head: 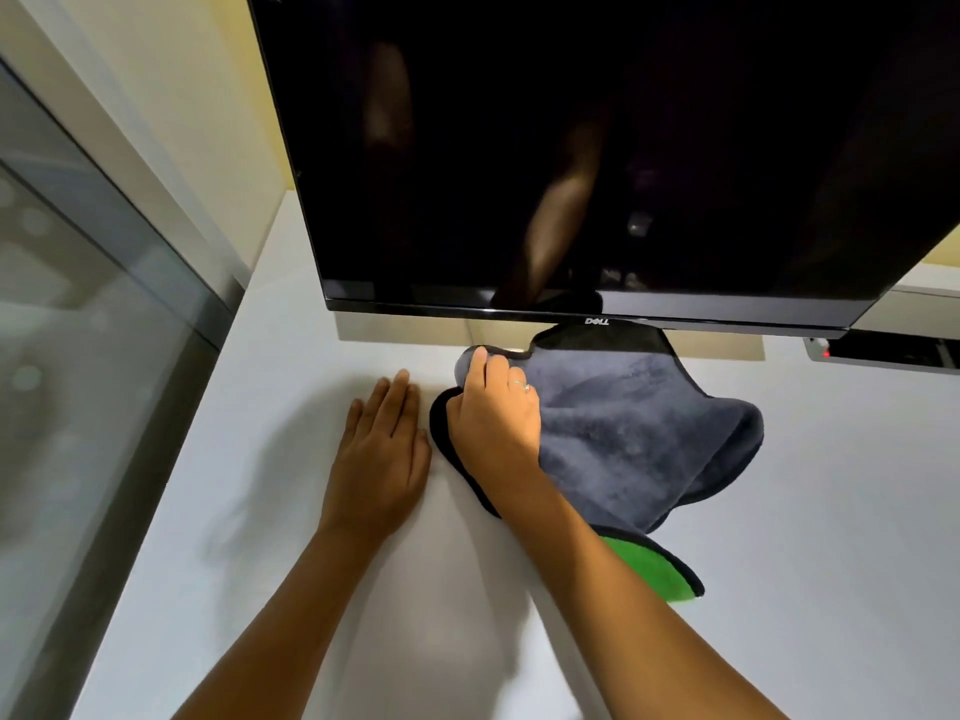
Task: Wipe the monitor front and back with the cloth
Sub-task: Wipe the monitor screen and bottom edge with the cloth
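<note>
Now | our right hand (493,407) curls on the cloth (639,423) | left hand (382,449) flat, fingers together | risk: trailing folds snag the monitor (571,148) stand.

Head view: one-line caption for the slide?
Right hand grips grey cloth on white desk below dark monitor; left hand rests flat.

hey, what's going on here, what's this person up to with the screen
A person is at a white desk in front of a dark, switched-off monitor. Their right hand grips the edge of a grey cloth that lies on the desk just below the monitor's bottom edge; a green underside shows at one corner. The left hand rests flat on the desk beside it. The cloth is not touching the screen at this moment.
</note>
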